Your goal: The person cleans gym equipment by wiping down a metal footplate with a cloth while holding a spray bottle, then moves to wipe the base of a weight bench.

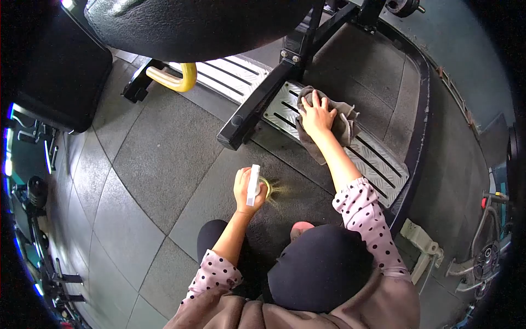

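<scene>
My left hand (249, 191) is wrapped around a spray bottle (253, 185) with a white trigger head; part of its yellowish, see-through body (266, 188) shows beyond my fingers. It is held above the dark floor, apart from the machine. My right hand (318, 116) presses down on a bunched grey-brown cloth (344, 127), gripping it with fingers partly spread across the top. Beneath that cloth lies a silver diamond-plate footplate (378, 167) with dark slots. The underside of the cloth is hidden.
A black metal beam (257, 107) juts out left of the footplate. Overhead are a black padded seat (192, 24) and a yellow curved handle (183, 79). A black curved frame (424, 109) borders the right side. Dark rubber tiles (137, 214) cover the floor.
</scene>
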A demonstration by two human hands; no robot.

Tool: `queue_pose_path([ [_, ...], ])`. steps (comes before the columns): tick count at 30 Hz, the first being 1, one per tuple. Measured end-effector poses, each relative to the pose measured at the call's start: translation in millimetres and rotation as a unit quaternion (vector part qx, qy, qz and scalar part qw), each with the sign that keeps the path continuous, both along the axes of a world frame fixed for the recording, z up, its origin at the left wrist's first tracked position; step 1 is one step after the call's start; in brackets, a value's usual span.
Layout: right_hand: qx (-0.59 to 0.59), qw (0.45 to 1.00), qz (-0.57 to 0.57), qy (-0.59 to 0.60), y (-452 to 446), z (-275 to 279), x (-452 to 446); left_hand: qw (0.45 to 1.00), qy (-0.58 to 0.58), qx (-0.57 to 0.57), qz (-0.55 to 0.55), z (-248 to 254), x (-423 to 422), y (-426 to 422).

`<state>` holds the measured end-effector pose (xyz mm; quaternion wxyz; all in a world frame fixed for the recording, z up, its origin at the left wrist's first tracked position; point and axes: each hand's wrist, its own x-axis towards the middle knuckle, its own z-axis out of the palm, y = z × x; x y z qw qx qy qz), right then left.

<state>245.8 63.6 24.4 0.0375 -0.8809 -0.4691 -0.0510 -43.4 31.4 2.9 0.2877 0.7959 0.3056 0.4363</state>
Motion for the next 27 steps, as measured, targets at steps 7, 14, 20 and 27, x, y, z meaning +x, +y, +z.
queue_pose_path([
  [7,0.002,1.000,-0.009,0.011,-36,-3,-14,1.000,0.002,0.009,-0.004,1,0,2],
  [14,0.032,0.999,0.004,0.019,-17,-7,1,1.000,0.016,0.004,-0.004,-4,-4,0],
  [20,0.054,0.998,0.008,-0.033,-95,-17,-13,1.000,-0.004,0.001,-0.008,-1,-2,1],
  [27,0.052,0.998,-0.016,-0.015,-146,-24,-22,1.000,-0.003,0.017,0.000,-2,1,0],
])
